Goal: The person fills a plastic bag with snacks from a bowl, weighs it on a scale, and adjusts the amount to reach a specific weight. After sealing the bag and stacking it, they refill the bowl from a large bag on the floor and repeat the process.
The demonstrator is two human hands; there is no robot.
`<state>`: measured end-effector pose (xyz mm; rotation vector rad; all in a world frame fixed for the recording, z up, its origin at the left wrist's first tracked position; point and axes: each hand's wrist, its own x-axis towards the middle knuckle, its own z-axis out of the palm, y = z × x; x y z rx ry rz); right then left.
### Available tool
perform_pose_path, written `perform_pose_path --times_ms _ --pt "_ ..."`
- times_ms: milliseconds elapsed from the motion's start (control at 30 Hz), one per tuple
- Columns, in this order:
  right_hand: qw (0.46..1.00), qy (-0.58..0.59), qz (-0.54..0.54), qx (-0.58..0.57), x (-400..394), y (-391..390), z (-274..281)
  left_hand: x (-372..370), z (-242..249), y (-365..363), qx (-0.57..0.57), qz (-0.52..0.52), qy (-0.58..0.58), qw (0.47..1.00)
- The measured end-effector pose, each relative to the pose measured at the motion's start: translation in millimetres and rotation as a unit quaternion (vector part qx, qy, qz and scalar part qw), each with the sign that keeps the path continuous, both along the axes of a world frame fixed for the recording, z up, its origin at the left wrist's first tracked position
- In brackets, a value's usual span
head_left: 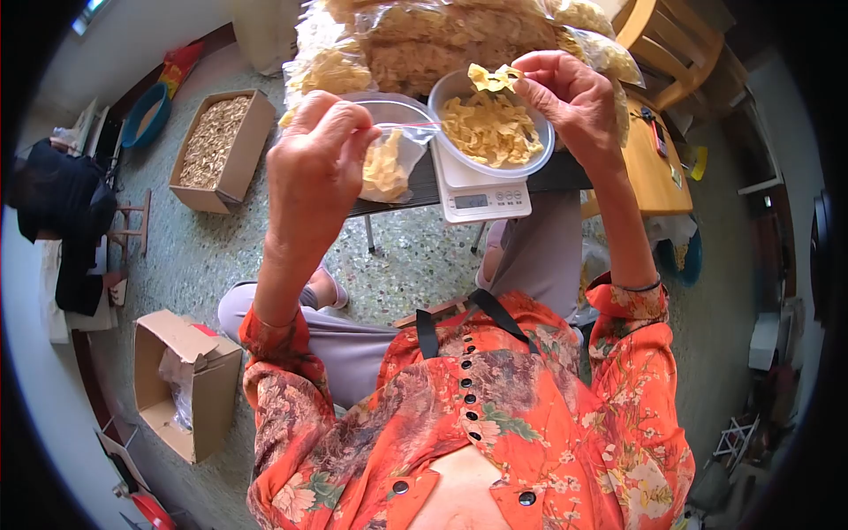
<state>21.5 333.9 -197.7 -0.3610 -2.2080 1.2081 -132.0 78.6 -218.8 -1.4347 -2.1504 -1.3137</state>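
My left hand (322, 163) is closed on the top edge of a clear plastic bag (389, 170), which hangs open with yellowish dried pieces inside. My right hand (570, 97) pinches a few dried yellow pieces (492, 79) above a clear round bowl (541, 157). More such pieces (490, 131) lie in the bowl, which rests on a white digital scale (486, 203). The digits on its display are too small to read. Behind my left hand, a second clear round container (389, 108) is partly hidden.
Large clear bags of dried pieces (424, 53) cover the table's far side. A wooden stool (658, 172) and chair (671, 53) stand right. On the floor at left are a carton of dried pieces (212, 146) and an open cardboard box (208, 397). A person in dark clothes (66, 199) is far left.
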Motion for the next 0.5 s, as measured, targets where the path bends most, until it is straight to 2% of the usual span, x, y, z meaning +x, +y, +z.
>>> perform_pose_path --times_ms 100,233,300,367,400,500 --pt "0.998 0.034 0.041 -0.042 -16 -38 15 3 1 1 0.004 -0.001 -0.009 1.000" --pt "0.994 -0.008 0.042 0.103 -39 -73 12 5 4 -1 0.013 0.004 0.000 1.000" --pt "0.990 -0.019 0.072 0.119 -45 -75 10 5 4 -2 0.010 0.007 0.004 1.000" --pt "0.960 0.065 0.074 0.261 -51 -63 1 3 3 -3 0.007 0.009 0.007 1.000" --pt "0.976 0.056 0.067 0.201 -48 -60 2 2 3 -5 0.015 0.006 0.010 1.000" --pt "0.982 0.045 0.056 0.176 -37 -37 -5 -3 -1 -5 0.031 -0.004 0.013 0.999"
